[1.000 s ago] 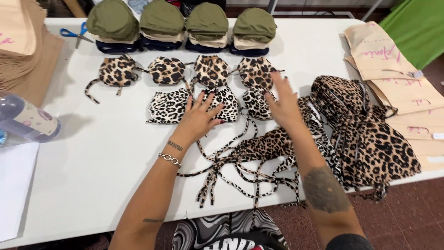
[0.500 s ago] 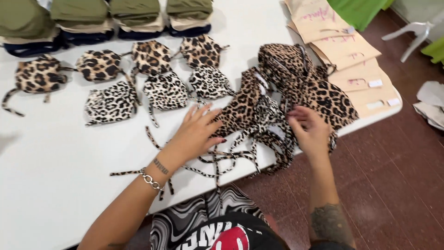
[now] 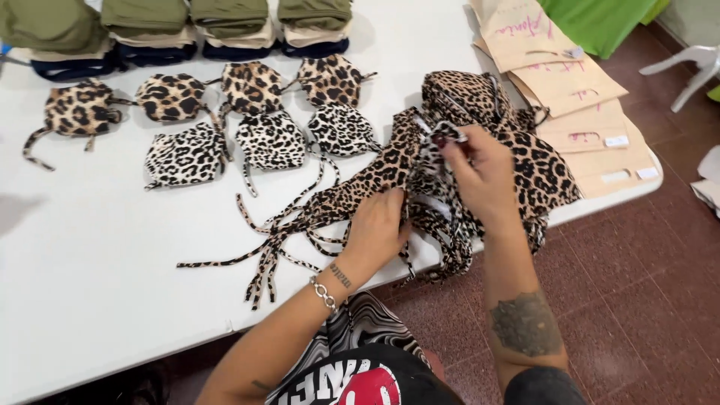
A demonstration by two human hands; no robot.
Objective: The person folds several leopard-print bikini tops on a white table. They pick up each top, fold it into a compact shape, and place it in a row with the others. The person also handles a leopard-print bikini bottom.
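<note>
A heap of leopard-print swimwear pieces (image 3: 525,150) with long ties (image 3: 292,225) lies at the right front of the white table (image 3: 112,262). My left hand (image 3: 379,225) presses down on the tangled strings near the table's front edge. My right hand (image 3: 480,169) pinches a black-and-white leopard piece (image 3: 435,146) lifted out of the heap. Folded leopard pieces sit in two rows further back: brown ones (image 3: 172,96) behind, pale ones (image 3: 187,156) in front.
Stacks of folded olive, cream and navy garments (image 3: 142,22) line the table's far edge. Brown paper envelopes (image 3: 577,90) overlap at the right end. A green cloth (image 3: 600,22) and a white plastic chair (image 3: 686,64) stand beyond, over a red tile floor.
Both hands left the folded rows and moved right to the heap. My right hand has taken hold of a black-and-white piece. The view swung right.
</note>
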